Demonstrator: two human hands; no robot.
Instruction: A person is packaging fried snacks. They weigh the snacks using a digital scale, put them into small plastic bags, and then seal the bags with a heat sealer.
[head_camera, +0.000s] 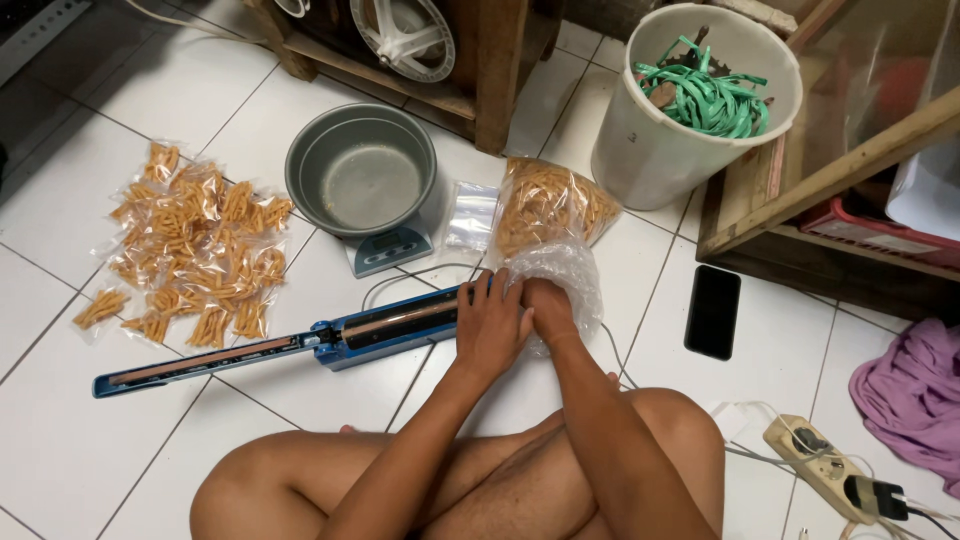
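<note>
My left hand (491, 325) rests on the mouth of a large clear plastic bag (560, 275) and touches the end of a blue heat sealer (300, 345) lying on the tiled floor. My right hand (547, 305) is pushed inside the bag's mouth, wrapped by the plastic. The bag's far part is full of orange stick snacks (545, 205). Whether the right hand grips snacks inside is hidden.
A pile of several small sealed snack packets (190, 250) lies at left. A grey bowl (360, 170) sits on a digital scale (393, 248). Empty small bags (470, 213), a white bucket (650, 140) of green straps, a black phone (713, 310), a power strip (820, 465) and purple cloth (915, 385) surround me.
</note>
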